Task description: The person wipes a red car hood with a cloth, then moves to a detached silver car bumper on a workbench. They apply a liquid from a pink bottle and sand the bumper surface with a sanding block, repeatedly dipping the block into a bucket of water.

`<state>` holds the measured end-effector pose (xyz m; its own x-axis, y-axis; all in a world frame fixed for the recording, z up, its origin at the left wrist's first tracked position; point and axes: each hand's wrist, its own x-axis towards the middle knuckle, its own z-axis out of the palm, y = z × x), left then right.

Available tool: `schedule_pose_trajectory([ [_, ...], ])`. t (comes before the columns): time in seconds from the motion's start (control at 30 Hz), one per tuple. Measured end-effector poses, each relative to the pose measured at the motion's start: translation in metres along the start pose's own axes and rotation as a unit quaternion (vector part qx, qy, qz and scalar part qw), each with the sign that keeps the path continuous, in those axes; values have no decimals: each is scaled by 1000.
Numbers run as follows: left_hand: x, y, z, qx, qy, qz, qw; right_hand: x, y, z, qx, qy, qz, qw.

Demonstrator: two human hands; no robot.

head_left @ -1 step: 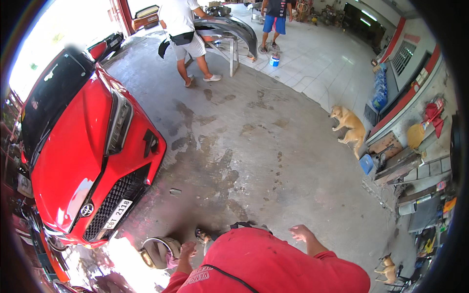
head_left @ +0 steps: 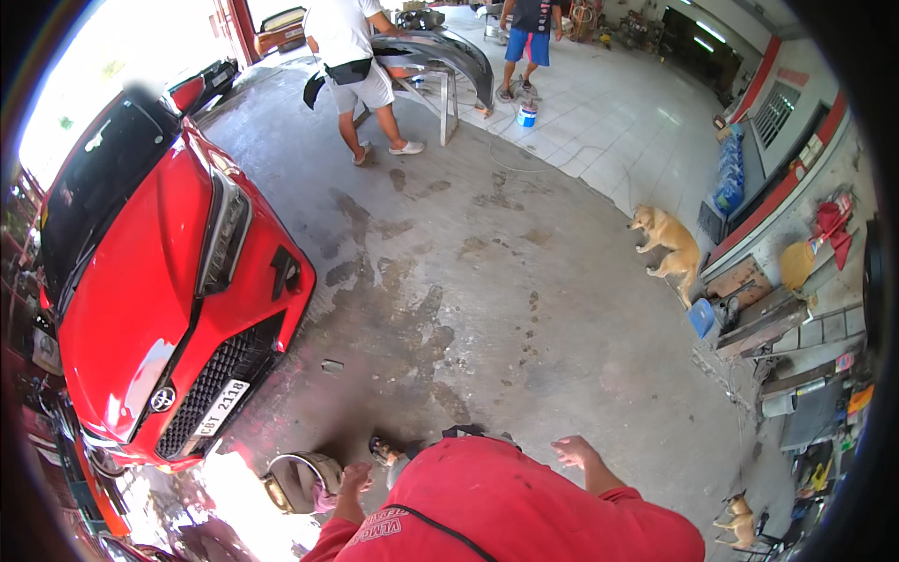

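My left hand (head_left: 355, 480) hangs low beside my body with its fingers loosely apart, and nothing shows in it. Nearest to it is a bucket (head_left: 275, 495), with a pink cloth (head_left: 324, 495) at its side. My right hand (head_left: 572, 451) is held out on the other side of my red shirt, its fingers slightly bent and apart, also without anything in it. To the left stands a red car (head_left: 131, 318), its grille and headlight facing the floor in front of me. Neither hand touches the car.
A small flat piece (head_left: 332, 366) lies on the wet-stained concrete floor (head_left: 487, 318). Ahead, a person in white (head_left: 342, 37) bends over a bumper (head_left: 449, 51) on a stand; another person (head_left: 531, 42) is nearby. A tan dog (head_left: 670, 242) lies at right, near boards (head_left: 763, 328).
The view has shifted slightly, so the car sits a little further left. Both hands stay nearly where they were, still beside my body.
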<state>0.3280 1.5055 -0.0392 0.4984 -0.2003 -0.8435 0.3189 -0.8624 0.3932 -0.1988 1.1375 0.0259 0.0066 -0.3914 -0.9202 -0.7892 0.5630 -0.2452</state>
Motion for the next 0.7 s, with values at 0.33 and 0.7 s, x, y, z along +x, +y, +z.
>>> schedule_pose_trajectory([
  [0.33,4,122,98,209,-114,65,969,39,42,-31,169,-24,-34,985],
  [0.7,95,360,149,333,-119,106,929,67,17,-39,208,-12,-20,978],
])
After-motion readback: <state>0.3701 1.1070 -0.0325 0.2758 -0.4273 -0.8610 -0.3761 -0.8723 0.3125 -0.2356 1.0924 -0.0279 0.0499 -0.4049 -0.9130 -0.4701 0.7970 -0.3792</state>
